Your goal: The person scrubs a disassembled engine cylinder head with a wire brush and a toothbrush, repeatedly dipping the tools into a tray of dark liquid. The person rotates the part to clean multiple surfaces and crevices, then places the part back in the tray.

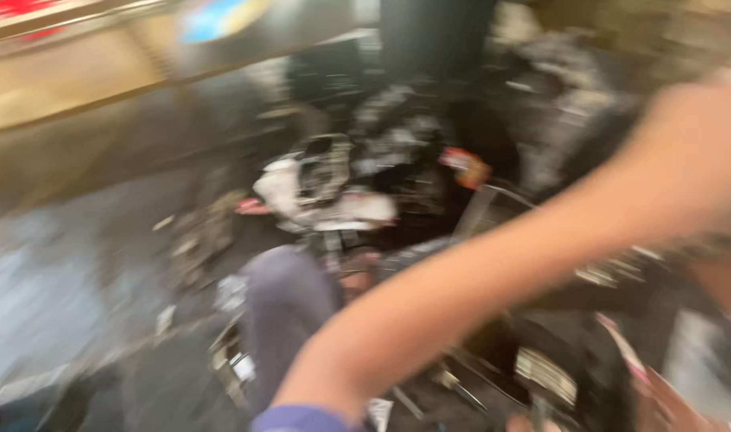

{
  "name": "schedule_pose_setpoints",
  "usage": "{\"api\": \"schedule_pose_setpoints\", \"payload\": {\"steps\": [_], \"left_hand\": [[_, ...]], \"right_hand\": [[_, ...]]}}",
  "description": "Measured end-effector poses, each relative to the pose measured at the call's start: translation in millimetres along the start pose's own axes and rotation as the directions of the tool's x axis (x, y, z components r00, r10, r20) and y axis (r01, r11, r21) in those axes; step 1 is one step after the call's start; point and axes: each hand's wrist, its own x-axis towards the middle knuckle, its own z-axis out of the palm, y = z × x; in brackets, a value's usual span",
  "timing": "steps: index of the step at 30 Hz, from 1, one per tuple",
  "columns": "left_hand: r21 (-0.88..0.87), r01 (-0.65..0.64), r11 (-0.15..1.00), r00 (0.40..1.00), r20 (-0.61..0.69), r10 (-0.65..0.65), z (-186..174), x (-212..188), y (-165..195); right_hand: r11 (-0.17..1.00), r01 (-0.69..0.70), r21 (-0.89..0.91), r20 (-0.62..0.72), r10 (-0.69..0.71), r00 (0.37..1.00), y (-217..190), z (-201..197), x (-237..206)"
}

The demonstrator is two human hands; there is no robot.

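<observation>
The whole view is smeared by motion. A bare forearm (pixel 493 280) runs from the upper right down to the bottom centre. It ends in a purple-covered bit that seems to be my right hand (pixel 301 418), mostly cut off by the bottom edge. What it holds or touches is hidden. A rounded grey-purple shape (pixel 285 308) lies just above it. My left hand does not show.
A heap of dark metal parts (pixel 405 152) fills the middle. Among them are a white cloth (pixel 289 188), a small orange object (pixel 465 166) and a thin metal ring (pixel 493 200). Grey floor (pixel 45 280) lies at the left, and a tan ledge (pixel 61 88) runs along the upper left.
</observation>
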Motion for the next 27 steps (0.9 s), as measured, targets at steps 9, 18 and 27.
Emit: {"api": "schedule_pose_setpoints", "payload": {"steps": [9,18,27], "left_hand": [[0.079,-0.087,0.993,0.988,0.138,0.075,-8.2,6.1,35.8],[0.009,-0.169,0.986,0.91,0.385,0.153,-56.8,21.0,49.6],[-0.006,-0.106,0.994,0.993,0.044,0.106,-26.3,-3.7,79.8]], "right_hand": [[0.989,-0.056,-0.137,0.045,0.063,0.997,19.0,4.8,-28.9],[0.955,0.226,0.19,0.249,-0.27,0.93,-1.9,-9.8,-29.2],[0.844,0.464,0.269,0.138,-0.51,0.849,-11.4,4.0,-37.3]]}}
